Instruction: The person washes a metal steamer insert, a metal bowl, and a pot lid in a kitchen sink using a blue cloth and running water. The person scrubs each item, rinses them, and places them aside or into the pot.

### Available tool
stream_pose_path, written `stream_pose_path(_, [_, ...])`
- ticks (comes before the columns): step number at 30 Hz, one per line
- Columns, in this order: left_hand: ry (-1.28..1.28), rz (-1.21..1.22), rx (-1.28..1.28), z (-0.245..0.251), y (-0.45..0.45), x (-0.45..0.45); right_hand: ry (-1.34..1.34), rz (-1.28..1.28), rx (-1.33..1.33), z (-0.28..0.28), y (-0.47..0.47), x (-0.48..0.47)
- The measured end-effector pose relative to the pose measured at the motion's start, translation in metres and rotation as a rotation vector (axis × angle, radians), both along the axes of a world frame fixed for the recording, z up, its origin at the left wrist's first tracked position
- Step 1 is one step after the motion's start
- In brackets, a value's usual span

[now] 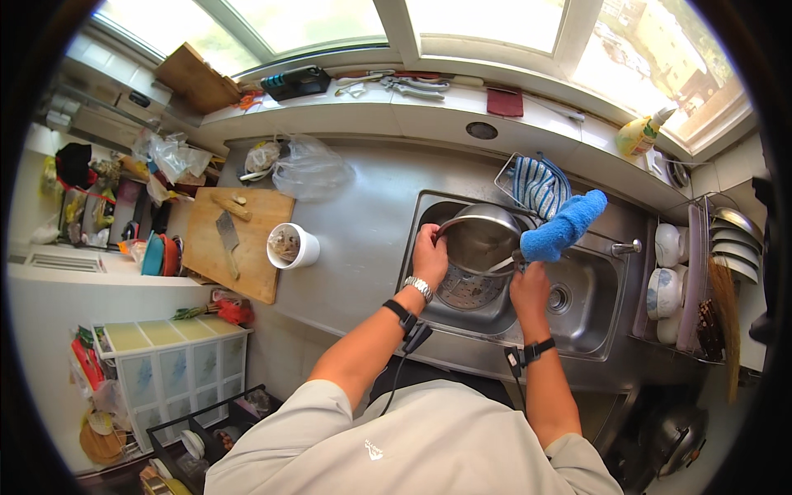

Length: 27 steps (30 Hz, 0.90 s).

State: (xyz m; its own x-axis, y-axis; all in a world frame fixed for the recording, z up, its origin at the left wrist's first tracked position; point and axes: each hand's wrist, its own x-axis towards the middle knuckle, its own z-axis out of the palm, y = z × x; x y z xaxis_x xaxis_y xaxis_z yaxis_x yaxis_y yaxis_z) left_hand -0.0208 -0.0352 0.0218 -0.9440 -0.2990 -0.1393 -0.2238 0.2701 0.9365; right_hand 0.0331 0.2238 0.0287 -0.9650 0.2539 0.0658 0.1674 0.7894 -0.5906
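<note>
A stainless steel pot (479,238) is held over the left basin (427,213) of a double sink, tilted so its inside shows. My left hand (430,257) grips its left side at the handle. On the right side, my right hand (530,288) is closed at the pot's edge, its grip partly hidden below the blue cloth (563,229). That cloth is wrapped around what looks like the faucet, and a pale streak, perhaps water, runs from its lower end into the pot. Below the pot lies a perforated metal plate (470,289).
Behind the sink, a wire rack holds a striped cloth (539,185). Right of the sink stand a dish rack with bowls (668,291) and plates. Leftward are a white tub (294,246), a wooden cutting board (204,229) with a cleaver (228,238), and a plastic bag (312,167).
</note>
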Motion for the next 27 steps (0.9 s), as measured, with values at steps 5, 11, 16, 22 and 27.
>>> stream_pose_path(5, [0.191, -0.133, -0.313, 0.095, -0.004, 0.042, -0.110, 0.048, -0.249, -0.080, -0.032, -0.046])
stream_pose_path(11, [-0.087, 0.039, 0.205, 0.101, 0.007, 0.043, -0.457, 0.301, -0.414, -0.084, -0.054, -0.046])
stream_pose_path(16, [-0.566, 0.153, 0.436, 0.019, -0.045, 0.040, -0.565, 0.212, -0.056, -0.003, -0.003, -0.034])
stream_pose_path(22, [-0.959, -0.273, 0.366, -0.065, 0.000, 0.067, -0.298, 0.340, 0.004, 0.095, -0.016, -0.018])
stream_pose_path(27, [-0.583, -0.114, 0.470, -0.079, 0.051, 0.032, -0.120, 0.396, 0.035, 0.120, -0.016, 0.017])
